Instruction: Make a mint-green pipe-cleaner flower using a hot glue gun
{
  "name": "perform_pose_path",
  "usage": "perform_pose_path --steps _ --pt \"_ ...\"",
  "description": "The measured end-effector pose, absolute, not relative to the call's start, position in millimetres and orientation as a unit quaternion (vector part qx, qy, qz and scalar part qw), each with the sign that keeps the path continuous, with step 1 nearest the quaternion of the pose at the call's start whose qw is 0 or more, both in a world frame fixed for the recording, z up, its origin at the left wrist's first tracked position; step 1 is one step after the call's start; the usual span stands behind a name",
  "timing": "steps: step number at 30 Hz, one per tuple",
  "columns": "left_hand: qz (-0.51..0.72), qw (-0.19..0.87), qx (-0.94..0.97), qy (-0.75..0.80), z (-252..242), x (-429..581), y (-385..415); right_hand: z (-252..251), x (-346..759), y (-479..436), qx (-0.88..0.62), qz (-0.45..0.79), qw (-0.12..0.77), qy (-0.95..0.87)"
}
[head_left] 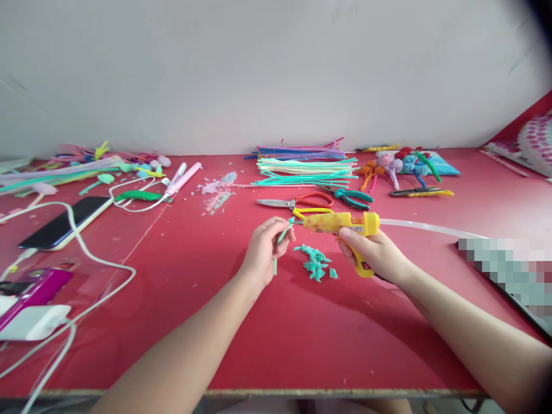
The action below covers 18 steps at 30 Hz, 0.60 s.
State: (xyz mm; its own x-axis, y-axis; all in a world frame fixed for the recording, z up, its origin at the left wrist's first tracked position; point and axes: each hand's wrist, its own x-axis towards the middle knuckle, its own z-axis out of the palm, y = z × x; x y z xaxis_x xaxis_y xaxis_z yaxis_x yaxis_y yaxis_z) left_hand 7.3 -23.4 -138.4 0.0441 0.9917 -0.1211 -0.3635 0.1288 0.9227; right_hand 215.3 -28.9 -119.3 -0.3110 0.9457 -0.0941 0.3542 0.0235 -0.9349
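My right hand (pixel 366 250) is wrapped round the grip of a yellow hot glue gun (pixel 338 222), with a long clear glue stick (pixel 431 229) trailing out of its back. The metal nozzle points left and meets the tip of a mint-green pipe cleaner (pixel 282 234). Pinched in the fingers of my left hand (pixel 265 247), that pipe cleaner slants upright, its lower end hanging below the palm. On the table just below the gun lies a small pile of cut green pipe cleaner pieces (pixel 316 261). Whether nozzle and tip touch, I cannot tell.
Behind the gun lie scissors (pixel 297 202) and teal-handled pliers (pixel 351 198). Bundled pipe cleaners (pixel 306 167) rest near the wall. Finished pipe cleaner flowers (pixel 399 164) and a utility knife (pixel 422 192) are at right. A phone (pixel 66 221) and white cables (pixel 103 263) occupy the left.
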Motion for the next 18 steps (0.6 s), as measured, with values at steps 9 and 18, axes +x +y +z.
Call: perform_pose_path --steps 9,18 --pt "0.553 0.614 0.374 0.421 -141.6 6.7 -23.0 -120.5 215.5 -28.3 -0.504 0.473 0.306 -0.655" --pt "0.551 0.611 0.375 0.427 -137.3 8.9 -23.7 -118.7 215.2 -21.6 -0.531 0.469 0.348 -0.614"
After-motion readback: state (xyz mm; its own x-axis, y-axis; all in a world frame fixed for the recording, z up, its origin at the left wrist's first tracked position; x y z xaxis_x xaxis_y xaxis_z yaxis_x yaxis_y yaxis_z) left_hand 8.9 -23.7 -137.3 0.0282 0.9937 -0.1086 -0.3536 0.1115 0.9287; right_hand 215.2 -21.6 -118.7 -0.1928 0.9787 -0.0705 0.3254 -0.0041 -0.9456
